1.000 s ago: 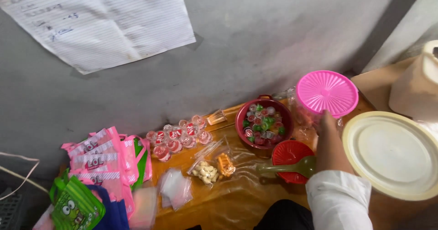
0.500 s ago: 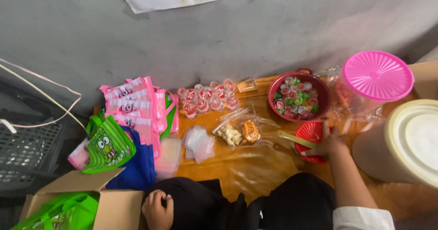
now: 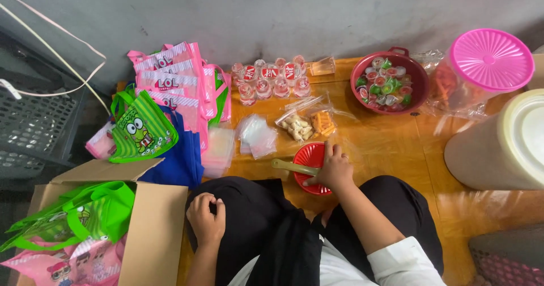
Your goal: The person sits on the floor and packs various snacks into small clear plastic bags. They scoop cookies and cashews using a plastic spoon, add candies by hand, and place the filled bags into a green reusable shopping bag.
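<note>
Left hand [image 3: 206, 218]: your fingers are curled loosely, empty, resting on your dark-trousered knee.
Cardboard box [image 3: 148, 223]: just left of that knee, with green and pink bags inside.
Right hand [image 3: 333, 170]: your fingers are spread over the small red bowl [image 3: 309, 157], touching its rim and the green spoon handle [image 3: 292, 166] across it.
Snack packets [image 3: 309, 124]: just beyond the bowl.
Jelly bowl [image 3: 389, 82]: farther back, by the wall.

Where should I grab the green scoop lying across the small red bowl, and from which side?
Take the green scoop by its handle end, which juts past the left rim of the small red bowl. Come from the left: that end looks free, while the right hand covers the bowl's right side. The left hand, resting on the lap, seems nearest.
</note>
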